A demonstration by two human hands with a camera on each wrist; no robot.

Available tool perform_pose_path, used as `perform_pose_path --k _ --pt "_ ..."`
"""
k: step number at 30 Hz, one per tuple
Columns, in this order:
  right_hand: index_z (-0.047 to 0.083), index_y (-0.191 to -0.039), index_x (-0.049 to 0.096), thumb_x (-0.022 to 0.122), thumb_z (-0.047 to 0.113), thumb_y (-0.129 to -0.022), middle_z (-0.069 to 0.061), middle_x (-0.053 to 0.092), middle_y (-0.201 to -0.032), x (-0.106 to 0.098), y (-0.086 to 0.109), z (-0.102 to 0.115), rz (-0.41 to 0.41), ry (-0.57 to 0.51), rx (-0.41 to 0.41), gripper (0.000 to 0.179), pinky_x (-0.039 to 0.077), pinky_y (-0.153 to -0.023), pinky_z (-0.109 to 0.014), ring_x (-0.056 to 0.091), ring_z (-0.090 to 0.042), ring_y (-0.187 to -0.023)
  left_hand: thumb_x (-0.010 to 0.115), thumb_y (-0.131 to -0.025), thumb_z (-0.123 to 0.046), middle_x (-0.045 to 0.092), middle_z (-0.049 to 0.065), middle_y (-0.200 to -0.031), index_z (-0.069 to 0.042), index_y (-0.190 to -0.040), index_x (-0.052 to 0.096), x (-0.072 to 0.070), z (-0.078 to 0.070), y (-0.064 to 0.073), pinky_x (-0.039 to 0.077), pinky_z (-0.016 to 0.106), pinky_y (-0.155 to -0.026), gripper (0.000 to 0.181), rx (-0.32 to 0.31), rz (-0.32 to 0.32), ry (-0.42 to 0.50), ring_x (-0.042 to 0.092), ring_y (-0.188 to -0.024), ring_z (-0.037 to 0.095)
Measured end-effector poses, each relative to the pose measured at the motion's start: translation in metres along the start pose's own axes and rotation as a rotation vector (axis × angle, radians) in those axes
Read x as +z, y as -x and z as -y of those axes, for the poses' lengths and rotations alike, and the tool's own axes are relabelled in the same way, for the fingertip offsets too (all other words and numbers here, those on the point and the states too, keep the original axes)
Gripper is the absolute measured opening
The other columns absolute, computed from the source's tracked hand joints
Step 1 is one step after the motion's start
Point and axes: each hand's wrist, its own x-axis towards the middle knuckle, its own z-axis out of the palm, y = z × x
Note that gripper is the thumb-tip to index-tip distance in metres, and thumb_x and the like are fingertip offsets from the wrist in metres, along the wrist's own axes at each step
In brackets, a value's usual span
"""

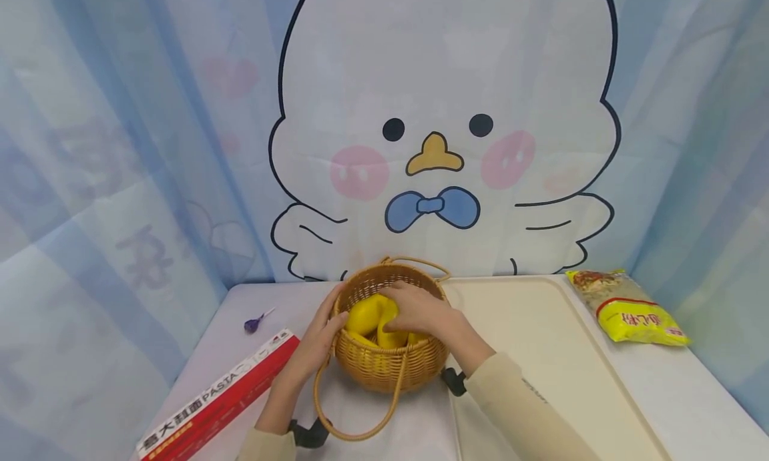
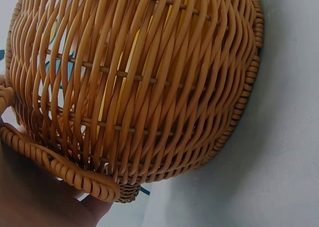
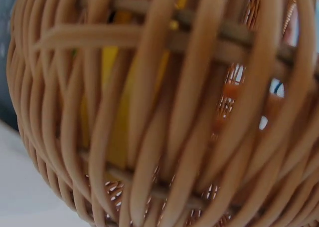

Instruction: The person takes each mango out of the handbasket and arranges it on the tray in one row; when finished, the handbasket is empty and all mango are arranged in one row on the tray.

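Note:
A round wicker basket (image 1: pixel 384 367) stands on the table, tilted a little towards me, with smooth bright yellow, banana-like pieces (image 1: pixel 366 314) inside. My left hand (image 1: pixel 315 344) grips its left rim, thumb over the edge and fingers along the outer side. In the left wrist view, part of the left hand (image 2: pixel 50 192) shows by the handle joint under the woven wall (image 2: pixel 149 87). My right hand (image 1: pixel 417 307) reaches over the right rim into the basket, thumb and fingers round a yellow piece. The right wrist view shows wicker strands (image 3: pixel 159 112) with yellow (image 3: pixel 119 117) behind them; the fingers are hidden there.
A red and white pasta box (image 1: pixel 219 397) lies at the left, a purple-wrapped lollipop (image 1: pixel 252 325) beyond it. Right of the basket is a cream tray (image 1: pixel 541 341). A yellow food bag (image 1: pixel 631 311) lies at the far right. One basket handle (image 1: pixel 354 437) hangs down in front.

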Motion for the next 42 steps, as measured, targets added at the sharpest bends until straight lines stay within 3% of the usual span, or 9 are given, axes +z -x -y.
perform_pose_path --k 5,12,24,29,35,42 --pt "0.018 -0.146 0.051 0.075 0.031 -0.086 -0.01 0.045 -0.154 -0.0002 0.0 0.0015 0.011 -0.006 0.033 0.065 0.034 -0.118 -0.056 0.04 -0.035 -0.144 0.042 -0.104 -0.041 0.016 -0.009 -0.166 -0.05 -0.153 0.018 -0.0001 0.001 0.001 0.019 0.063 -0.121 0.055 -0.01 0.006 0.011 0.016 -0.155 0.029" --pt "0.017 -0.143 0.055 0.073 0.029 -0.087 -0.008 0.05 -0.151 0.0013 -0.0058 0.004 -0.023 -0.01 -0.051 0.06 0.034 -0.119 -0.054 0.039 -0.033 -0.145 0.042 -0.103 -0.046 0.016 -0.006 -0.167 -0.046 -0.155 0.018 -0.0044 0.0009 0.0042 0.02 0.065 -0.12 0.057 -0.005 -0.011 0.017 0.017 -0.154 0.031" --pt "0.014 -0.136 0.06 0.074 0.024 -0.086 -0.006 0.058 -0.142 0.0007 -0.0055 0.0022 -0.021 -0.051 -0.095 0.053 0.039 -0.117 -0.049 0.048 -0.03 -0.138 0.042 -0.104 -0.044 0.016 -0.007 -0.167 -0.043 -0.156 0.018 -0.0024 0.0026 0.0039 0.02 0.063 -0.121 0.058 -0.004 -0.001 0.037 0.017 -0.155 0.03" --pt "0.013 -0.139 0.058 0.074 0.023 -0.085 -0.006 0.057 -0.143 -0.0005 -0.0053 0.0002 -0.001 -0.057 -0.085 0.058 0.039 -0.116 -0.049 0.048 -0.031 -0.138 0.041 -0.105 -0.041 0.016 -0.008 -0.166 -0.044 -0.156 0.018 -0.0012 0.0019 0.0037 0.02 0.063 -0.121 0.056 -0.005 0.002 0.044 0.017 -0.155 0.03" --pt "0.014 -0.142 0.055 0.072 0.024 -0.087 -0.005 0.06 -0.14 -0.0027 -0.0035 0.0007 0.037 -0.102 -0.09 0.058 0.048 -0.107 -0.043 0.055 -0.025 -0.127 0.041 -0.105 -0.039 0.015 -0.008 -0.167 -0.048 -0.153 0.018 -0.001 0.002 0.0031 0.02 0.063 -0.121 0.054 -0.007 0.012 0.057 0.016 -0.155 0.03" --pt "0.025 -0.149 0.047 0.075 0.027 -0.085 -0.001 0.056 -0.145 0.0006 -0.0024 0.0003 0.128 -0.084 -0.064 0.069 0.047 -0.108 -0.044 0.054 -0.025 -0.129 0.04 -0.106 -0.034 0.015 -0.007 -0.166 -0.051 -0.152 0.018 0.0004 0.0028 0.0009 0.018 0.062 -0.122 0.053 0.015 0.02 0.065 0.016 -0.155 0.03"
